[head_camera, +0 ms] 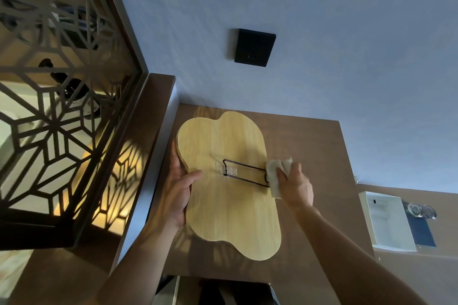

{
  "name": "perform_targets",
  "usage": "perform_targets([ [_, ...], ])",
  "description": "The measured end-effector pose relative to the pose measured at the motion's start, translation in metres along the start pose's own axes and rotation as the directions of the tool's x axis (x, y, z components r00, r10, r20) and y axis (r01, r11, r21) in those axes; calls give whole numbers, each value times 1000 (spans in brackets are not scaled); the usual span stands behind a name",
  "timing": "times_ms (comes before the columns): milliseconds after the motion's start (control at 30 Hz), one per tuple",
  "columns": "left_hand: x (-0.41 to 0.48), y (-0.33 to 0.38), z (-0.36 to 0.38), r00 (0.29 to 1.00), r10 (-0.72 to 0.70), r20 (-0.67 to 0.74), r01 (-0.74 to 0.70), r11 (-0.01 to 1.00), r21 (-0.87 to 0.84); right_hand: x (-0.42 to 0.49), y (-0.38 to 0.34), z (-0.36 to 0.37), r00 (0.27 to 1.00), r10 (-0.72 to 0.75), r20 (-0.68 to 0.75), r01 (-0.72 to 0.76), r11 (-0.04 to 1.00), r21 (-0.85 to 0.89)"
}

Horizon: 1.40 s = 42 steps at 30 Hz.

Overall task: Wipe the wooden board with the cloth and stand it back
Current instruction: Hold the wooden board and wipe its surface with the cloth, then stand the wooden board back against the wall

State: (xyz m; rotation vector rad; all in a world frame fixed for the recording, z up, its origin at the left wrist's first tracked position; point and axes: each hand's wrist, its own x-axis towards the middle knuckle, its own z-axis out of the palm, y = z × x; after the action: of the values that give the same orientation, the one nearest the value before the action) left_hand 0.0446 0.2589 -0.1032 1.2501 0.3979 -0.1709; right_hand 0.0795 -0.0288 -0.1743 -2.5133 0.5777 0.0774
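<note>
- A pale, cloud-shaped wooden board (223,181) lies flat, or nearly flat, on a brown wooden counter (322,151); it is the landmark for everything below
- The left hand (177,190) grips the board's left edge, thumb on top and fingers wrapped underneath, steadying it
- The right hand (295,188) is closed around a bunched whitish cloth (276,173), pressing it at the board's right edge
- A thin dark wire stand (245,173) lies folded on the board's face, fixed at a clear clip near the middle; the cloth touches its right end
- This looks like the wiping step, under way; how much of the surface is already clean cannot be told
- Left to do, judging from the task: finish wiping, then stand the board upright, which is not yet done
- Well to the right of the board sit a white open box (386,220) and two clear glasses (421,210)
- Left of the board stands a dark lattice screen (62,119)
</note>
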Motion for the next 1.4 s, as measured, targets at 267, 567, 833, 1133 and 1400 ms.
perform_targets([
  [267, 0, 1, 0, 1000, 25, -2, -25, 1000, 10, -53, -109, 13, 943, -322, 83, 270, 887, 376],
  [567, -2, 3, 1, 1000, 3, 5, -3, 1000, 23, -29, -38, 33, 1000, -19, -3, 19, 976, 216],
  [833, -2, 10, 4, 999, -44, 3, 44, 998, 39, 5, -13, -24, 995, -101, 17, 103, 977, -189],
  [1133, -5, 29, 21, 999, -10, 40, 6, 995, 98, -14, -94, -47, 842, -296, 452, 489, 773, -404],
  [1400, -8, 72, 65, 992, 110, 59, -125, 904, 410, -18, -118, -65, 819, -342, 461, 537, 739, -406],
])
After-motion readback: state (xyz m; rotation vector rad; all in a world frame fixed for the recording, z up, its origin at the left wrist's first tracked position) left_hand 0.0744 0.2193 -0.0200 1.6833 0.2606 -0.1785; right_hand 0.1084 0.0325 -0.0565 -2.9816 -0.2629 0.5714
